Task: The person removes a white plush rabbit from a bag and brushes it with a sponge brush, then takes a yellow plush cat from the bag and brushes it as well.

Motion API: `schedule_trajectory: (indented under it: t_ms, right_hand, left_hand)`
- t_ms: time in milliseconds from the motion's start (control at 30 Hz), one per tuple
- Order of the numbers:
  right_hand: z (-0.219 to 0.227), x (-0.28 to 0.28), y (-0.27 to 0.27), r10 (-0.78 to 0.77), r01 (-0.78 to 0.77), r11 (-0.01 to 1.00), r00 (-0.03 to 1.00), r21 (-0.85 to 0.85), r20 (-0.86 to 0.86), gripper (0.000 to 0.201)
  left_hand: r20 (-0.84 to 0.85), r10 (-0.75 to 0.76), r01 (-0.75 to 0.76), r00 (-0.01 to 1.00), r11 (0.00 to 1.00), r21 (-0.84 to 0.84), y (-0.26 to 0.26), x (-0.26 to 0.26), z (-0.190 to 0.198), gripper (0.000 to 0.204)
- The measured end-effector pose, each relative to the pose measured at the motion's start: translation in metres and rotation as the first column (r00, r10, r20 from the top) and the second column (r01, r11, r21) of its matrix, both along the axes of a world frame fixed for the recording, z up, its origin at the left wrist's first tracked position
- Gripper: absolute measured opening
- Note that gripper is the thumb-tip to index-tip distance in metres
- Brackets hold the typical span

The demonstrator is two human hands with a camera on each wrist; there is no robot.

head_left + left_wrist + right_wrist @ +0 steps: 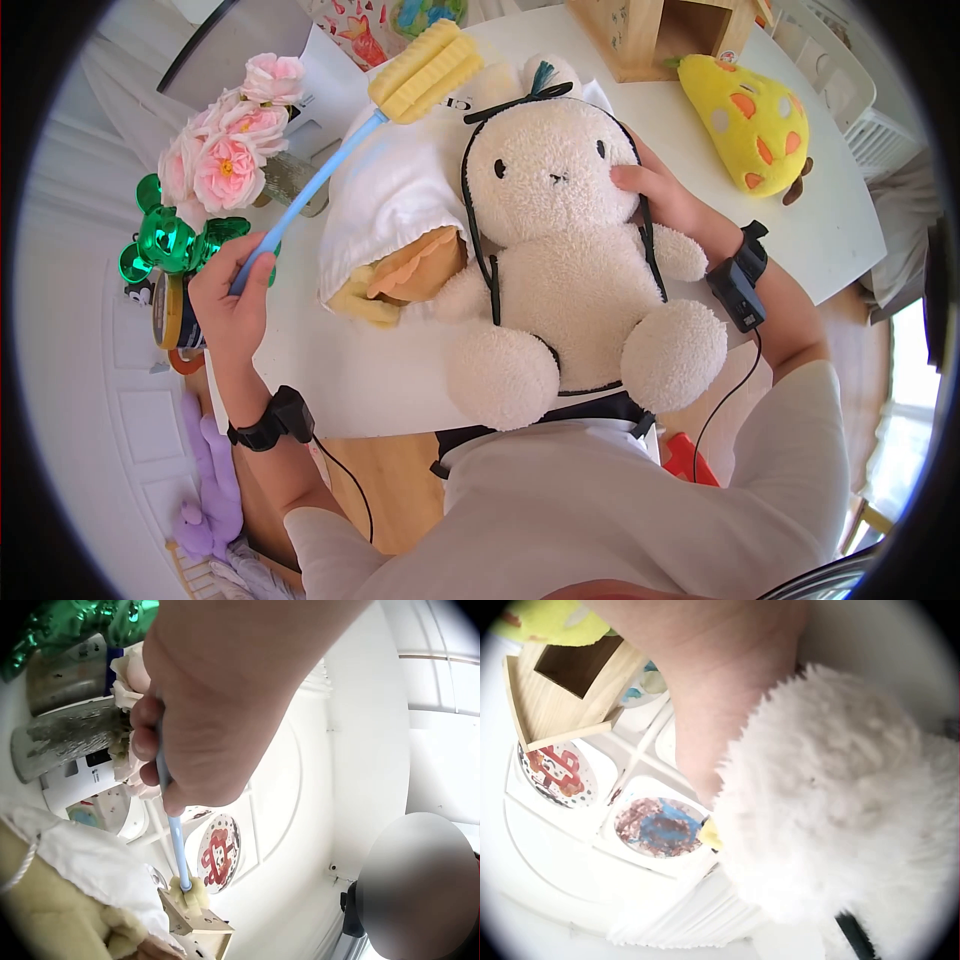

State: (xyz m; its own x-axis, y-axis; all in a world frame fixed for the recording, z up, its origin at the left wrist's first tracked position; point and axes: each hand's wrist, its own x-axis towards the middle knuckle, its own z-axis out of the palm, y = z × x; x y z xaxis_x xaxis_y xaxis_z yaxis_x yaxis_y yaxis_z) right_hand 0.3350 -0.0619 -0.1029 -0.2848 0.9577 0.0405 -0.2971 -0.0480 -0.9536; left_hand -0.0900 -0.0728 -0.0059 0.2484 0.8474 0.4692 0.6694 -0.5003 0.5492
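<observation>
My left hand (235,300) grips the light blue handle (320,178) of a sponge brush. Its yellow ribbed sponge head (428,75) is raised at the upper left of the plush rabbit's head. That fluffy white plush rabbit (575,270), edged with black cord, faces up at the near side of the table. My right hand (668,190) holds the side of its head, thumb at the cheek and the other fingers hidden behind. In the left wrist view the handle (177,847) runs out from the curled fingers. White fur (817,787) fills much of the right wrist view.
A white satin bag (385,195) with a tan plush (425,265) poking out lies left of the rabbit. Pink flowers (230,140), a glass vase (295,183) and a shiny green figure (170,240) stand farther left. A yellow plush (750,125) and a wooden house (650,40) sit at the back right.
</observation>
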Motion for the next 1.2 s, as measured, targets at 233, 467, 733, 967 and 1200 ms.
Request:
schedule_trajectory:
  t_ms: [233, 467, 733, 967, 1200]
  right_hand:
    - [-0.003, -0.002, 0.001, -0.012, 0.012, 1.0, 0.999, 0.007, -0.029, 0.066]
    - [-0.001, -0.001, 0.002, 0.014, -0.014, 1.0, 1.0, 0.025, -0.011, 0.068]
    - [-0.001, -0.004, 0.0, -0.011, 0.012, 1.0, 1.0, 0.007, -0.025, 0.069]
    - [-0.002, 0.001, 0.004, 0.005, -0.007, 0.999, 0.999, 0.047, 0.033, 0.069]
    - [0.001, -0.004, 0.0, -0.025, 0.025, 1.0, 0.999, 0.01, 0.033, 0.073]
  left_hand:
    - [-0.2, -0.361, 0.347, 0.911, 0.932, -0.1, -0.017, 0.021, 0.018, 0.015]
    - [0.102, 0.048, -0.045, 0.994, 0.998, -0.032, -0.003, 0.002, -0.007, 0.016]
    - [-0.14, -0.245, 0.231, 0.959, 0.967, -0.105, -0.009, 0.007, 0.005, 0.017]
    - [-0.072, -0.258, 0.258, 0.963, 0.966, -0.01, -0.01, 0.011, 0.004, 0.016]
    - [-0.199, -0.209, 0.219, 0.957, 0.975, 0.031, -0.01, 0.028, 0.008, 0.017]
